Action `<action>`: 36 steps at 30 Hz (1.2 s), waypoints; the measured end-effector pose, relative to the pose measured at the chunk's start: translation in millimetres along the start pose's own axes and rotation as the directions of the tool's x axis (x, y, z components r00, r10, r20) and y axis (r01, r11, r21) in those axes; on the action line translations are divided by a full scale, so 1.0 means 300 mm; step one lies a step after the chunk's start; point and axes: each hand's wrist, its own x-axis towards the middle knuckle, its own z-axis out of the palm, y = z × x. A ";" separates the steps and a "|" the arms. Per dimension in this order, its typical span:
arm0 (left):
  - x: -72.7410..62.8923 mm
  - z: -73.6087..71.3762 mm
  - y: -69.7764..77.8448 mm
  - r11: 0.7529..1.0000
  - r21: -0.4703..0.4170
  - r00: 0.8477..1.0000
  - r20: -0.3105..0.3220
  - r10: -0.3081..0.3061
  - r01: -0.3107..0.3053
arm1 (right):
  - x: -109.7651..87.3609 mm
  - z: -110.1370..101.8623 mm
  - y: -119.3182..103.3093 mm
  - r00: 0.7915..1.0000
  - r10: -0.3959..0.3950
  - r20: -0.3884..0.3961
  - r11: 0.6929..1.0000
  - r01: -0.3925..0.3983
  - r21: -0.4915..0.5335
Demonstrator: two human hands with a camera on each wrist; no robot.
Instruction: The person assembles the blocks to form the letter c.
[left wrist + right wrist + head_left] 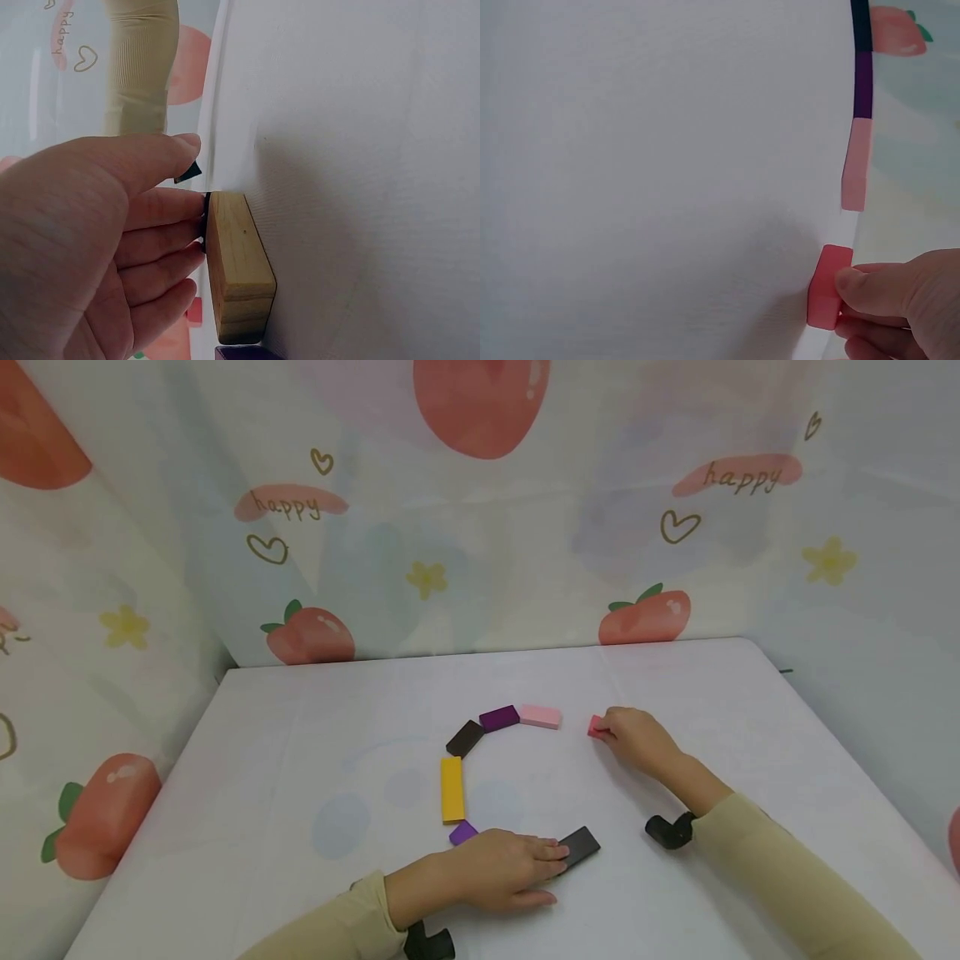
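My right hand (pixel 641 742) pinches a small coral-red block (pixel 829 289) between thumb and fingers at the right of the curve. Left of it, a gap away, lies a light pink block (pixel 540 717). Lower down, my left hand (pixel 504 870) stretches its fingers over the near end of a dark grey block (pixel 580 847). A bare-wood block (pixel 241 262) lies close beside those fingers in the left wrist view, with the hand covering it in the head view. A purple block (pixel 462 832) pokes out behind the left hand.
Further along the curve lie a yellow block (pixel 452 791), a dark brown block (pixel 465 739) and a deep purple block (pixel 499 718). All rest on a white-covered table (pixel 300 735) with a patterned cloth (pixel 510 543) behind. Black wrist devices (pixel 670 831) hang under both sleeves.
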 end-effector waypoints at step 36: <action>0.009 -0.004 -0.002 0.999 -0.037 1.000 0.009 -0.001 0.001 | -0.138 -0.003 -0.101 0.997 0.035 -0.073 0.999 -0.032 0.041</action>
